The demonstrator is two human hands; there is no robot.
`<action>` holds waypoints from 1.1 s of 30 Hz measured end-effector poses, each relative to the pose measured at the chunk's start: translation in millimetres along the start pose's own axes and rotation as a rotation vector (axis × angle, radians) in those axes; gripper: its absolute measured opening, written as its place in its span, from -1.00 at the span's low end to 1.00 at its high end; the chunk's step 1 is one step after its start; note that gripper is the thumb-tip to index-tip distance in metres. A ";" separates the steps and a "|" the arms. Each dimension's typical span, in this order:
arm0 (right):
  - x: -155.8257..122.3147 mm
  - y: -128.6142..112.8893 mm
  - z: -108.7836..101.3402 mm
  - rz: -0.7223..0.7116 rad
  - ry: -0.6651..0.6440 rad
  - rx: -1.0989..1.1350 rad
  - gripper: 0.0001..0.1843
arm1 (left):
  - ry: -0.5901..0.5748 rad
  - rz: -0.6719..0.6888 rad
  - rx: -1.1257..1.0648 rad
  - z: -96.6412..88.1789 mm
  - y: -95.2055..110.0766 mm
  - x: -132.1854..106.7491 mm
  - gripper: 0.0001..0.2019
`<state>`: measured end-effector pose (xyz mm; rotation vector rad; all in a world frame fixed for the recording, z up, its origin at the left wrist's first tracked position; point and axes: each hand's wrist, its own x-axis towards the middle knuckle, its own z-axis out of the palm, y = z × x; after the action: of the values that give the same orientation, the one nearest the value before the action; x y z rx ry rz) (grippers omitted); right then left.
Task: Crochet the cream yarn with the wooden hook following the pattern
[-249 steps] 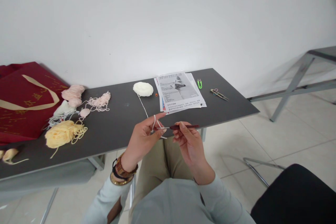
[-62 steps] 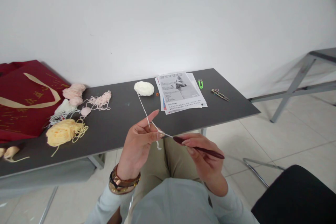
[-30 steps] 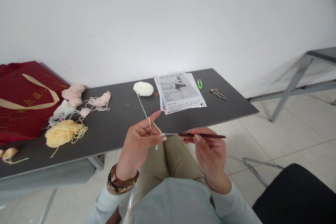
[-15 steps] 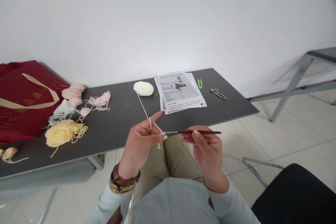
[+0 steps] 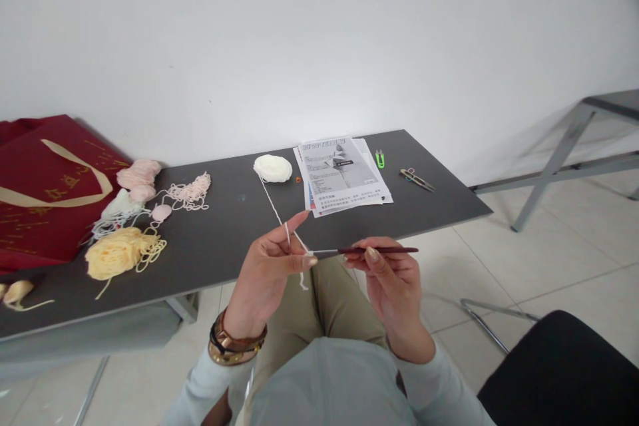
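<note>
My left hand (image 5: 264,273) pinches white yarn (image 5: 272,205) between thumb and fingers, with the strand looped over its raised index finger. From there the yarn runs up to a white ball of yarn (image 5: 273,168) on the table. A short tail of it dangles below the thumb. My right hand (image 5: 392,276) grips a crochet hook (image 5: 394,250) by its dark red handle, held level. The hook's metal shaft points left, and its tip meets the yarn at my left thumb; the exact loop there is too small to make out.
On the dark table (image 5: 229,213) lie printed sheets (image 5: 344,176), green thread snips (image 5: 380,160) and small scissors (image 5: 417,180). Pink yarn (image 5: 190,192), yellow yarn (image 5: 117,253) and a red bag (image 5: 54,193) are at the left. A black chair (image 5: 564,373) stands at lower right.
The hook and my right hand have shifted very slightly left. The yarn tail under my left thumb hangs a little lower. Everything else looks the same.
</note>
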<state>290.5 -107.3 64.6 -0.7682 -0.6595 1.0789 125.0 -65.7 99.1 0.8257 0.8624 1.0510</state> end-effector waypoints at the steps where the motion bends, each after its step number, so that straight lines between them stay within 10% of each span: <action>1: 0.2 0.5 0.1 0.006 0.000 0.006 -0.91 | -0.004 0.004 -0.010 0.0 -0.3 0.1 -0.34; 33: -1.6 10.2 17.2 0.192 0.090 0.134 -0.84 | 0.081 0.092 -0.052 3.9 -10.8 -4.1 -0.37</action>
<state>271.2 -102.2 66.0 -0.7698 -0.4390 1.2426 131.4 -73.1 91.9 0.7891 0.8684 1.1896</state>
